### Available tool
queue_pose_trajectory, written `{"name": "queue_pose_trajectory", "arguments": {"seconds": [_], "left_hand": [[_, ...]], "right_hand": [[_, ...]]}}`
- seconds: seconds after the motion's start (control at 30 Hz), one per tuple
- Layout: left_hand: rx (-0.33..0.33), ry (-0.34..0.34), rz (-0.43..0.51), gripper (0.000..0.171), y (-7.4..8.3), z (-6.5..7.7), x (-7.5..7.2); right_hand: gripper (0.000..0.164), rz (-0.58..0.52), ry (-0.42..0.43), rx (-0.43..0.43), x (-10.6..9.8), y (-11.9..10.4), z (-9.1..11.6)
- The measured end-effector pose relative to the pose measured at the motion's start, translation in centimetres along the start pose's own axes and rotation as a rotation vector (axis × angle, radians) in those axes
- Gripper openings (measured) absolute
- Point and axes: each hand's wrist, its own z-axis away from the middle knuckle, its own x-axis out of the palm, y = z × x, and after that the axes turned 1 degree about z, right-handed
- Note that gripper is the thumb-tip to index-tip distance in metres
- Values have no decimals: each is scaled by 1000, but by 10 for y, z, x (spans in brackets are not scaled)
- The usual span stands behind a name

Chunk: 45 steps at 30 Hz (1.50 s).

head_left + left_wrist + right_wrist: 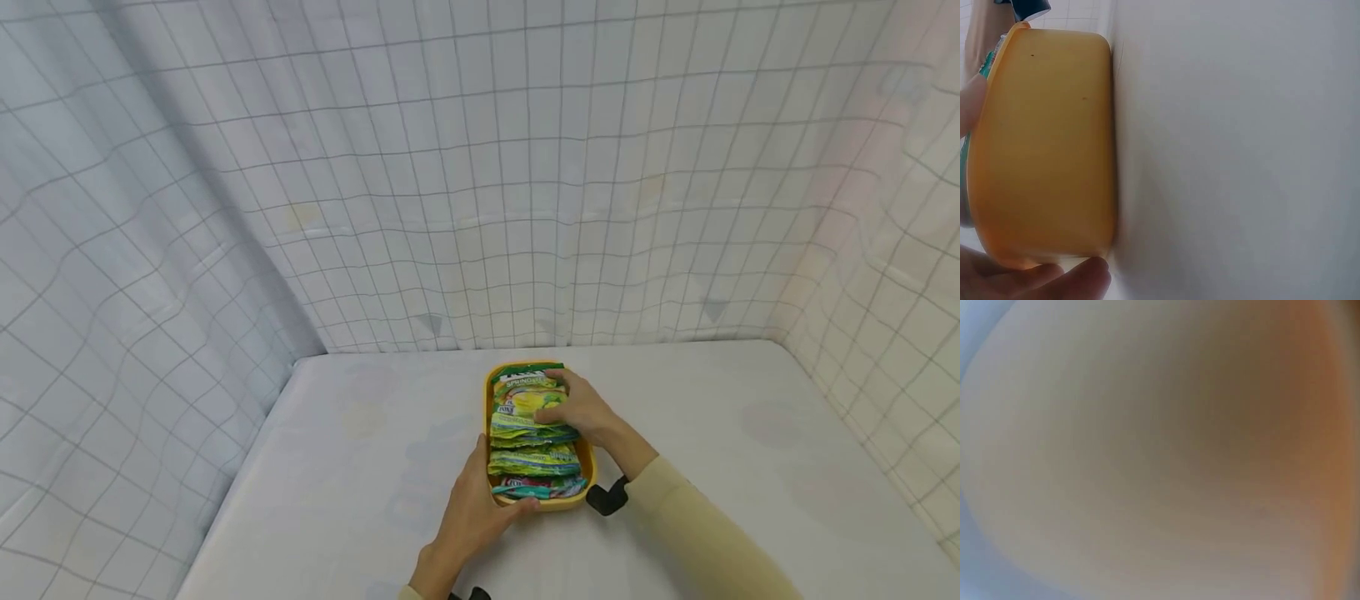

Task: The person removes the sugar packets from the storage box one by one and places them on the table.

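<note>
Yellow container [551, 505]: stands upright on the white worktop [360, 500], about midway between left and right, its far end near the far edge. Its long side runs from near to far.

Contents: a row of glossy packets, overlapping and leaning. A dark green packet [521, 372] with white lettering is at the far end; yellow-green packets [534, 460] fill the middle; a teal and red packet [536, 487] lies at the near end, just inside the rim.

Left hand [472, 510]: grips the near left corner of the container, thumb over the near rim, fingers along the left wall. The left wrist view shows fingertips against the smooth yellow side.

Right hand [583, 408]: reaches in from the right over the far half of the row, thumb and fingers apart and touching packets. Whether it pinches one cannot be told; the right wrist view is too blurred.

Person: a beige sleeve [705, 529] covers the right forearm, with a black device [607, 497] at that wrist.

Surroundings: white fabric walls [510, 175] with a dark grid rise at the left, right and far sides.
</note>
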Motion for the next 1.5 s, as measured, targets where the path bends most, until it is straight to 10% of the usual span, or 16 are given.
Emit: {"name": "queue_pose_trajectory", "arguments": {"seconds": [1.5], "left_hand": [[-60, -22, 93, 129, 1, -3, -1]], "right_hand": [[80, -290, -17, -75, -16, -1, 13]]}}
